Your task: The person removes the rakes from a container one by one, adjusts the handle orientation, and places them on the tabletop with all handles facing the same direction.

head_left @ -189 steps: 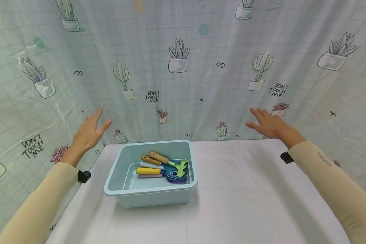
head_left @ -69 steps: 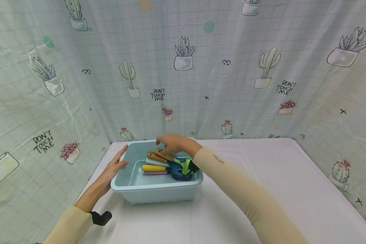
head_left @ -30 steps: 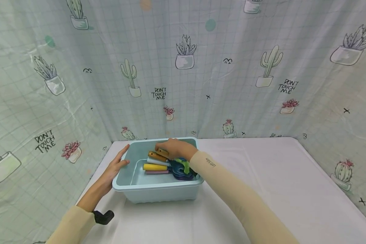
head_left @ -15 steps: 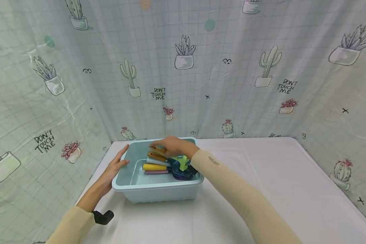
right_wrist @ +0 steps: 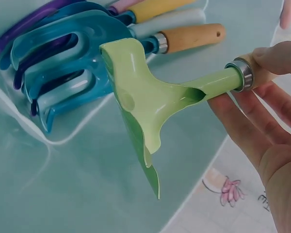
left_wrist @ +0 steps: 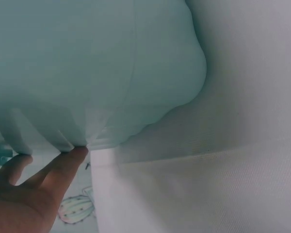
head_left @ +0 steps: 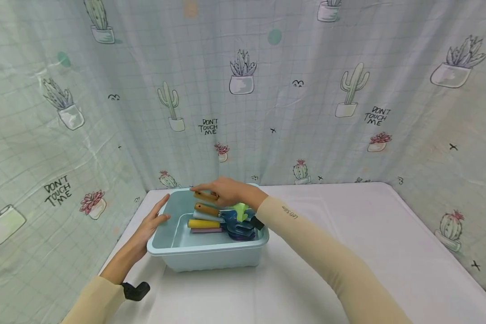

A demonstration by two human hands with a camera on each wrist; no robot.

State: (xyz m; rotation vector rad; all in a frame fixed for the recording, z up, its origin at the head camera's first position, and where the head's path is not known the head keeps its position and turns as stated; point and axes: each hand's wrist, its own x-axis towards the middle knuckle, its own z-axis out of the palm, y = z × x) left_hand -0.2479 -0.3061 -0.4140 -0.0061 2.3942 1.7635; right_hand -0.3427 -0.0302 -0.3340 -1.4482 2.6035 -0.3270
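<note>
Right hand (head_left: 231, 194) covers most of the green tool's (right_wrist: 155, 104) wooden handle in the head view, so only the handle's end pokes out past the fingertips and a scrap of lime green shows behind the wrist. The right wrist view fills that in: thumb above and fingers (right_wrist: 254, 128) below pinch the handle right at the metal collar, and the green head hangs tilted in the air above the bin floor, clear of the other tools. How far the wooden handle runs is cut off at that view's edge. Below it lies the blue rake (right_wrist: 63, 63), with a purple tool under it mostly hidden, plus a second wooden handle (right_wrist: 191, 38) and a yellow handle (head_left: 204, 223) side by side; a pale handle and a pink one are barely visible between them. The bin (head_left: 194, 248) sits on the white table (head_left: 348, 234), towards its left rear corner. Left hand (head_left: 149, 225) rests on the bin's left rim with fingers straight and slightly spread; the left wrist view shows only a thumb and one finger (left_wrist: 63, 162) touching the bin's outer wall from below, the rest out of frame. The cactus curtain (head_left: 267, 99) closes off the back and sides.
</note>
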